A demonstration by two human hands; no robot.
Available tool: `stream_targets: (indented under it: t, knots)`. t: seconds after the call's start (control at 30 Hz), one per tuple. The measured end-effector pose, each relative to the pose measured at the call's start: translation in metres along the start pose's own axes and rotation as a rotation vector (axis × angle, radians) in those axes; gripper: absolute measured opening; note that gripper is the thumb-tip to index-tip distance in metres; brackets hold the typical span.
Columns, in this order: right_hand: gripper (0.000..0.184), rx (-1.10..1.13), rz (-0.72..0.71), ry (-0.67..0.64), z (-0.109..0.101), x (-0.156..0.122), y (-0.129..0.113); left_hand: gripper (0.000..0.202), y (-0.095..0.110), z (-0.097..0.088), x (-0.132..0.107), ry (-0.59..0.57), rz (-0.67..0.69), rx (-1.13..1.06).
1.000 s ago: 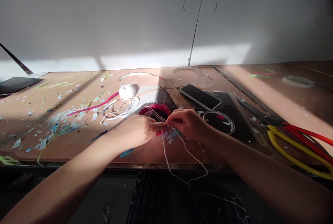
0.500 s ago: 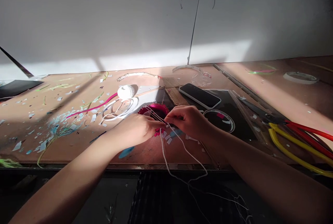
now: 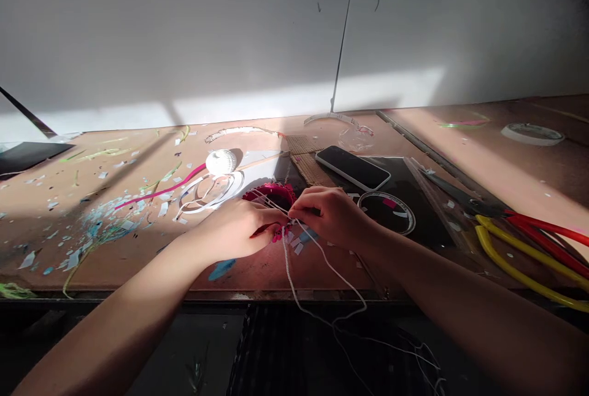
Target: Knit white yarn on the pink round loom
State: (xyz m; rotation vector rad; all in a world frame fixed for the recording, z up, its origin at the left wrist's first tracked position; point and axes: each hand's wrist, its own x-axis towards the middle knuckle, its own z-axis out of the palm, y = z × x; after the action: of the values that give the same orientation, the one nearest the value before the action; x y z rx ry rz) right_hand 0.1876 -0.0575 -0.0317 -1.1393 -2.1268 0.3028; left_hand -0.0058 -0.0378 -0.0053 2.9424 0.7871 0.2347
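Close together over the front of the table, my left hand [image 3: 248,228] and my right hand [image 3: 324,212] meet at a white cord [image 3: 322,248]. Both are closed, with thumbs and fingers pinched on the cord. Strands of it stretch across a pink ring-shaped piece [image 3: 276,189] with a beaded-looking edge, partly hidden behind my left hand. My left fingers also lie against this ring. Two loose lengths of cord hang from my fingertips, over the table edge and down onto dark cloth. The exact knot or crossing at the fingertips is too small to make out.
A ball of white thread [image 3: 221,163] and white paper rings [image 3: 230,190] lie left of centre. A phone [image 3: 353,167] rests behind my right hand, near a white ring [image 3: 402,215]. Right are shears with yellow and red handles [image 3: 519,261]. Paper scraps [image 3: 105,224] litter the left.
My left fingers have curled in more, and the index finger that stretched toward the right hand is now bent. The pink ring has tilted slightly. My right hand stays nearly in place.
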Motion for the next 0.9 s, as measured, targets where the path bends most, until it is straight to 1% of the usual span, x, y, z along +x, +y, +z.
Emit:
stream_targets:
  t: [0.1,0.17,0.3,0.47,0.53,0.6,0.67,0.77,0.83,0.9]
  knots:
    - [0.011,-0.016,-0.019,-0.006,0.0007,-0.0001,-0.0015,0.037,0.0004,-0.0010,0.0003,-0.039,0.033,-0.034]
    - [0.010,-0.030,-0.022,-0.028,0.0004,-0.0004,-0.0032,0.038,0.0007,-0.0017,0.0006,-0.030,0.047,-0.026]
    - [0.010,-0.055,0.026,-0.070,-0.0007,-0.0007,-0.0061,0.038,0.0009,-0.0023,0.0009,-0.008,0.064,0.001]
    - [0.011,-0.040,0.076,-0.084,0.0010,-0.0002,-0.0065,0.033,0.0019,-0.0025,0.0004,-0.028,0.064,0.026]
    - [0.011,-0.023,0.070,-0.070,0.0013,0.0000,-0.0067,0.031,0.0037,-0.0030,0.0001,-0.043,0.045,0.068]
    - [0.011,0.012,0.065,-0.027,0.0003,0.0001,-0.0073,0.031,0.0060,-0.0035,0.0000,-0.070,0.002,0.103]
    - [0.012,0.069,0.064,0.057,-0.0022,0.0001,-0.0081,0.033,0.0080,-0.0038,0.0002,-0.090,-0.036,0.103]
    - [0.013,0.123,0.057,0.179,-0.0067,-0.0001,-0.0081,0.035,0.0094,-0.0038,0.0008,-0.086,-0.053,0.067]
    - [0.013,0.111,0.056,0.182,-0.0083,-0.0004,-0.0068,0.035,0.0091,-0.0034,0.0013,-0.087,-0.067,0.058]
    - [0.012,0.097,0.075,0.141,-0.0078,-0.0007,-0.0053,0.035,0.0083,-0.0028,0.0017,-0.099,-0.076,0.052]
